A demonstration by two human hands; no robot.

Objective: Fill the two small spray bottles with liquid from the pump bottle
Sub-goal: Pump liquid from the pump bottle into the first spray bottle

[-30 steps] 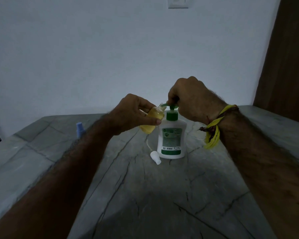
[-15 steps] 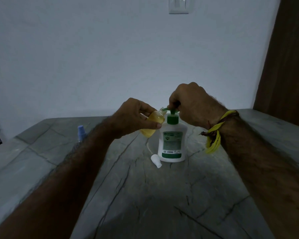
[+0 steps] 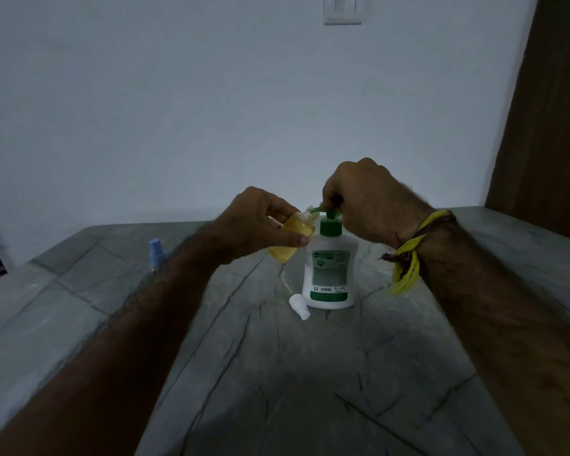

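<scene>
Grey stone counter (image 3: 310, 373), dim. Left hand (image 3: 257, 225) grips yellow spray bottle (image 3: 288, 240), tilted, neck toward 1 o'clock under spout. Right hand (image 3: 362, 199) curled on pump bottle (image 3: 329, 268) head. Blue-capped bottle (image 3: 156, 253) far at 9 o'clock.

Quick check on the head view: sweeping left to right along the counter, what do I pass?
Blue spray bottle → left hand holding the yellow bottle → white spray cap lying on the counter → pump bottle → right hand on the pump → yellow wrist thread.
</scene>
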